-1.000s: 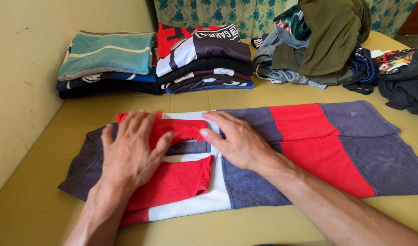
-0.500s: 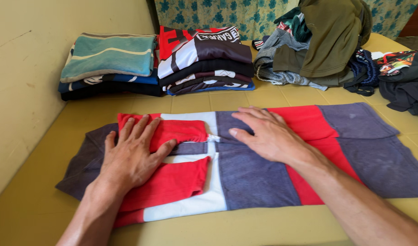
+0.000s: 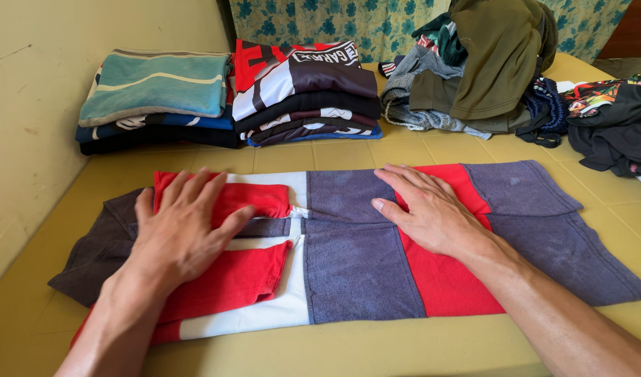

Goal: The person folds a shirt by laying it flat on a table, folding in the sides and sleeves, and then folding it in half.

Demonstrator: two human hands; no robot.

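A red, white and purple-grey striped shirt [image 3: 355, 258] lies flat across the yellow mat [image 3: 404, 349], its red sleeves folded inward at the left. My left hand [image 3: 181, 234] presses flat on the folded sleeves, fingers spread. My right hand [image 3: 428, 209] lies flat, palm down, on the shirt's middle, over the border of a purple and a red stripe. Neither hand grips any cloth.
Two stacks of folded clothes stand at the back: one topped by a teal towel [image 3: 156, 84], one by a red, white and black jersey [image 3: 299, 66]. A heap of unfolded clothes [image 3: 488, 63] and dark garments [image 3: 610, 129] lie at the back right. A yellow wall [image 3: 34, 126] borders the left.
My right hand has slid rightward along the shirt, from beside the sleeves to the middle stripes. My left hand has stayed on the folded sleeves.
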